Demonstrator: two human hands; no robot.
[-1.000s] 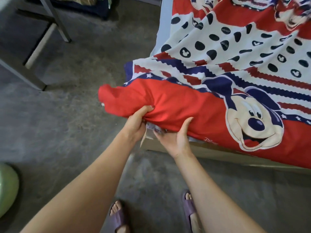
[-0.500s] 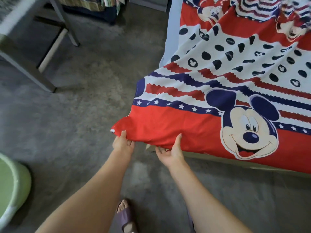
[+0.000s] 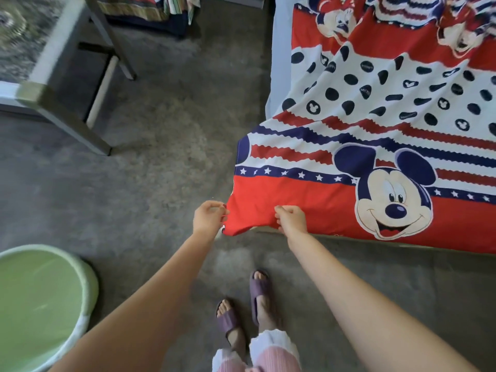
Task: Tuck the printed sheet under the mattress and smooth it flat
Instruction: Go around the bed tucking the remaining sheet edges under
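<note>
head view: we have one wide-angle camera, worn on the head | faces forward and steeply down | near: both forearms, left hand [image 3: 208,217], right hand [image 3: 292,218] and slippered feet [image 3: 243,307] | farther: printed sheet [image 3: 375,124] at right, floor [image 3: 166,146] | no second view to overlap

Both arms are reaching forward, the left hand [image 3: 208,216] and right hand [image 3: 292,218] each pinching with curled fingers [image 3: 280,210], knuckles up.

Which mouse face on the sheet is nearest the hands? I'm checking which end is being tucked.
The large smiling mouse face on the printed sheet, right of the right hand; the others sit at the far end.
</note>
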